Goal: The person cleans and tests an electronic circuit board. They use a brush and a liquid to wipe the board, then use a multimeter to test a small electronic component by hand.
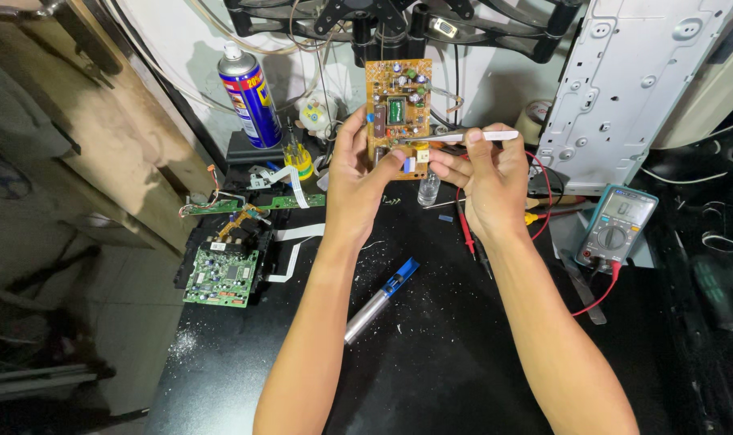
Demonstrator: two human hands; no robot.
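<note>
Overhead, cluttered black workbench point(463, 354), left hand point(358, 181) fingers grasping orange circuit board point(398, 109), right hand point(487, 173) fingers pinching tweezers point(455, 137).

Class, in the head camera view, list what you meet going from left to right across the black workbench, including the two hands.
Green circuit board → blue spray can → left hand → orange circuit board, held up → right hand with tweezers → multimeter.
</note>
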